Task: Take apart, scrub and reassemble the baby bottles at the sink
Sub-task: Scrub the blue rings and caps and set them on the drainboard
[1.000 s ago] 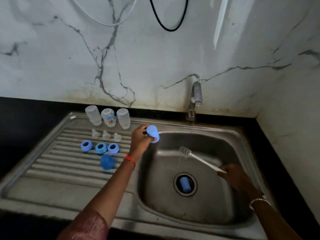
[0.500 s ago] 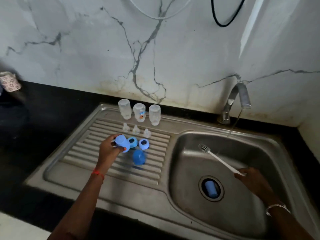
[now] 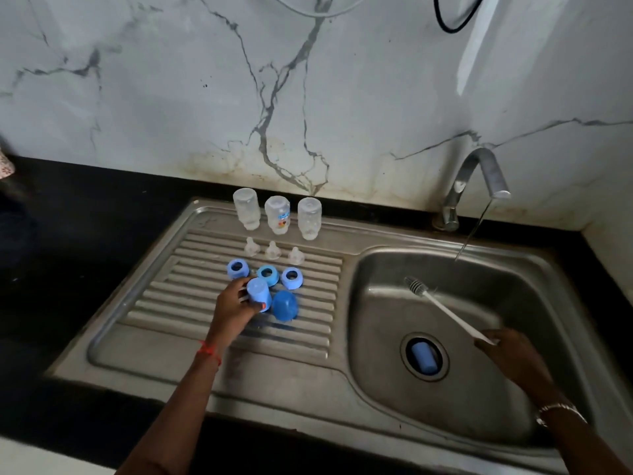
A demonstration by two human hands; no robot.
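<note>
Three clear bottle bodies point(image 3: 278, 217) stand upside down at the back of the ribbed drainboard point(image 3: 191, 303). In front of them sit three clear teats point(image 3: 272, 249), then three blue screw rings point(image 3: 269, 274). My left hand point(image 3: 233, 306) grips a light blue cap point(image 3: 258, 295) low over the drainboard, beside a darker blue cap point(image 3: 285, 305) standing there. My right hand point(image 3: 507, 351) holds the white handle of a small bottle brush point(image 3: 442, 306) over the sink basin point(image 3: 479, 399), its bristles near the thin water stream. A third blue cap point(image 3: 424, 358) lies in the drain.
The tap point(image 3: 479, 173) at the back right runs a thin stream into the basin. A black countertop point(image 3: 68, 234) surrounds the steel sink. A marble wall rises right behind it, with cables hanging at the top.
My left hand carried the light blue cap from the basin's edge leftward to the drainboard and lowered it beside the darker cap. My right hand kept holding the brush.
</note>
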